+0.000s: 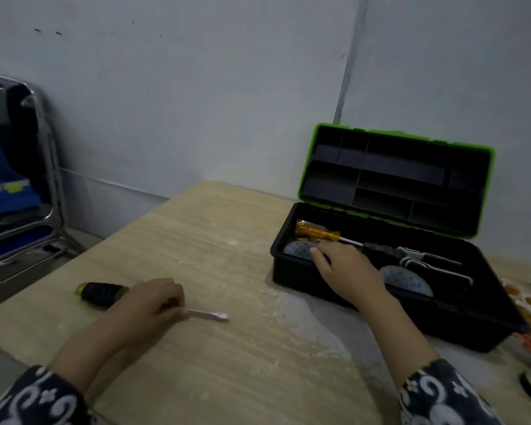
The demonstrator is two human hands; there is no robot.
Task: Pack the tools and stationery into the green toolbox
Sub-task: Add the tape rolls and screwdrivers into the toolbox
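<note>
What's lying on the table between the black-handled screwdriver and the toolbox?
In the head view, nothing: between the black-handled screwdriver under the left hand and the green toolbox there is only bare table with pale dusty smears.

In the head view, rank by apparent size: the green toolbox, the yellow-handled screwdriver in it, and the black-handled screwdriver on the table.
1. green toolbox, by far the largest, with its lid open.
2 and 3. yellow-handled screwdriver and black-handled screwdriver: unsure. They look alike in length, a hand partly covers each, and the black-handled one lies nearer the camera.
</note>
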